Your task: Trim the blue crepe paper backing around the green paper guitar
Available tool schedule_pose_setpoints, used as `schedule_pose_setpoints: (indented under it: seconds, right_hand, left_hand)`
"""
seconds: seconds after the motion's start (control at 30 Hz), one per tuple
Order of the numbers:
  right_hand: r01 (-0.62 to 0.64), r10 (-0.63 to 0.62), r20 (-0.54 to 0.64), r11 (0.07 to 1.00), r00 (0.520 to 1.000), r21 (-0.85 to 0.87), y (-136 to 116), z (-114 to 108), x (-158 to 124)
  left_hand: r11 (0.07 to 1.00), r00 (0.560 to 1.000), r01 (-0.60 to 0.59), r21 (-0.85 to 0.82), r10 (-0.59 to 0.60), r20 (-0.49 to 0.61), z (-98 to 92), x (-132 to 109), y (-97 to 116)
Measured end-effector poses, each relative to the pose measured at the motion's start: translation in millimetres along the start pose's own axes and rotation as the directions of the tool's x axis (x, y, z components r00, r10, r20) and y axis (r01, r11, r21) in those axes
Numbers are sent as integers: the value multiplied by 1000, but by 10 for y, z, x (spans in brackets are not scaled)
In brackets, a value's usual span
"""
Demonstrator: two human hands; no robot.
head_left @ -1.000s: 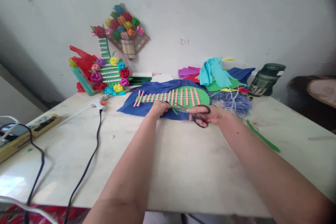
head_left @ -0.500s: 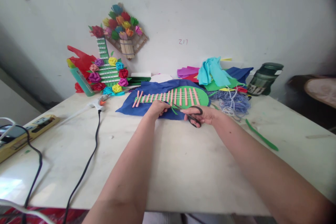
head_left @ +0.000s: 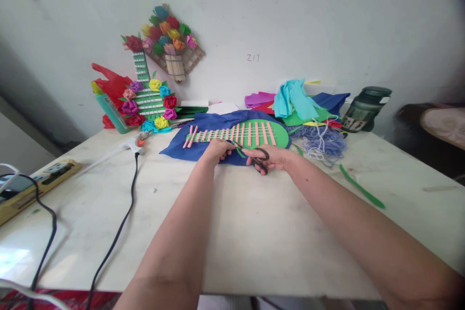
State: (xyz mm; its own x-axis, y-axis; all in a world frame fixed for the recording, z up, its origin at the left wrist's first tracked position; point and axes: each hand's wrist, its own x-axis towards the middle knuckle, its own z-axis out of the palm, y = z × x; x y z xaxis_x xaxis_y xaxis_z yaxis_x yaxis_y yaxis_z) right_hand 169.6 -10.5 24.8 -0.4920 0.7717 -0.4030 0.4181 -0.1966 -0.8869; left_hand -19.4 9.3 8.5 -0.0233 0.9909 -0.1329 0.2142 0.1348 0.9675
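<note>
— Scissors (head_left: 268, 155) are gripped by a worker's right hand (head_left: 276, 157), fingers wrapped about the black handles, blades angled away toward the left hand (head_left: 217, 149).

— And the left fingers?

— Curled inward, tips bent close together, just beside the blades. A narrow green sliver (head_left: 240, 153) shows between the two hands; whether the left fingers pinch it is too small to tell, as is how far apart the blades stand.

— Where does the craft guitar lie?

— Just beyond both hands, flat on a blue sheet (head_left: 174, 148) spread over the pale table (head_left: 250, 232). The green guitar (head_left: 282, 136) points its neck left and its rounded body right, with pink rods set crosswise and white strings running lengthwise. The left hand overlaps its near edge in this view.

— What surrounds the scene?

— A bundle of bluish yarn (head_left: 329, 144) beside the guitar's rounded end, a curved green strip (head_left: 359, 186) near the right forearm, and a white glue gun (head_left: 131, 146) left of the blue sheet. A second guitar (head_left: 150, 101), trimmed with paper flowers, stands upright behind it, near the wall.
</note>
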Motion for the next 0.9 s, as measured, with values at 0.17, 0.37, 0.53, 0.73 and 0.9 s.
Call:
schedule_pose_setpoints:
  seconds: [0.17,0.37,0.53,0.73,0.9]
  right_hand:
    - [-17,16,-18,999,1000,-42,-26,36,62]
    - [-12,4,-94,997,996,-77,-73,158,29]
    - [-6,-4,-139,997,990,-74,-38,196,52]
    - [27,-33,-111,998,993,-54,-29,194,31]
    - [56,-55,-55,998,997,14,-36,170,-29]
  left_hand:
    - [1000,1000,4,3,-4,-1,0,-6,-6]
    - [998,998,56,2,-56,-13,-6,58,-22]
    - [986,988,153,-69,-153,-6,-10,124,-44]
    - [989,995,102,-106,-103,-10,-17,86,-40]
    - [988,994,107,-113,-110,-18,-21,84,-38]
